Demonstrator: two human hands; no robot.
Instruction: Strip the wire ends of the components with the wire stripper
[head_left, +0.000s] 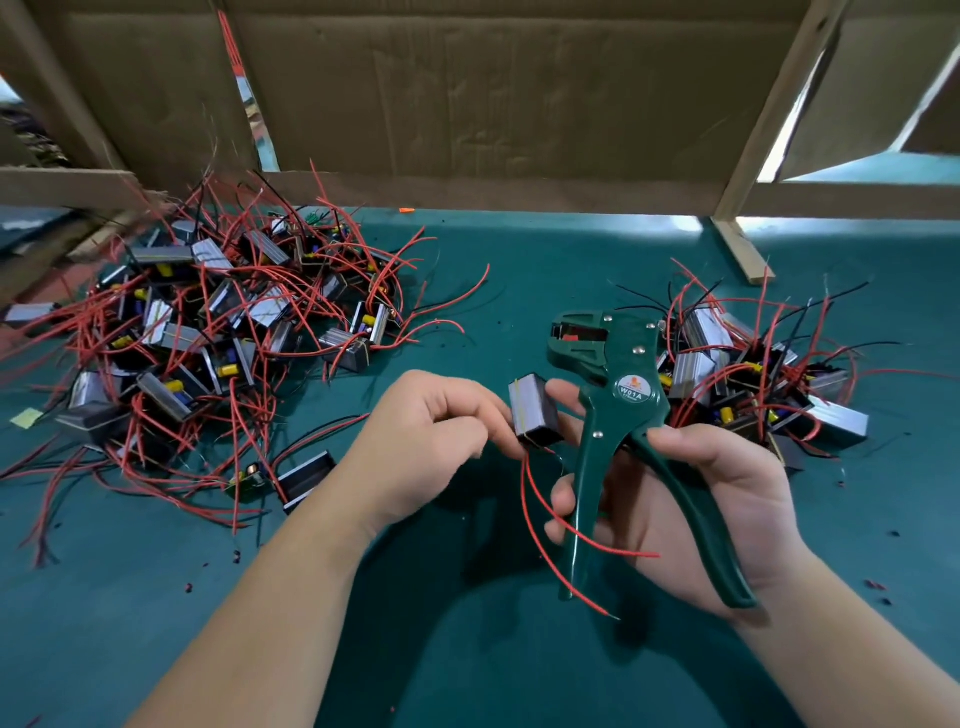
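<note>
Right hand (753, 499) nearest the lens, over the near-middle of the desk (467, 665). Its grip is wrapped round both handles of the green wire stripper (628, 400), which stands head up with its handles spread. Jaws look parted, with no wire in them. Left hand (426, 436) is just beside it, its grip pinching a small boxed component (535, 410) at the left side. A right fingertip touches the component's other side. Two red leads (545, 525) hang down from the component and cross in front of the stripper's handle. Whether their ends are bare is too small to tell.

Step judged: lining up a lead between strips, with nothing clamped yet. The next move calls for lifting one lead end, feeding it straight into the jaws, then squeezing the handles while the left hand steadies the component.

Big tangled pile of components (208, 322) sits toward the far left corner of the desk. Smaller pile (753, 374) is toward the right edge, just behind the stripper. Cardboard wall (493, 104) stands along the far edge.
</note>
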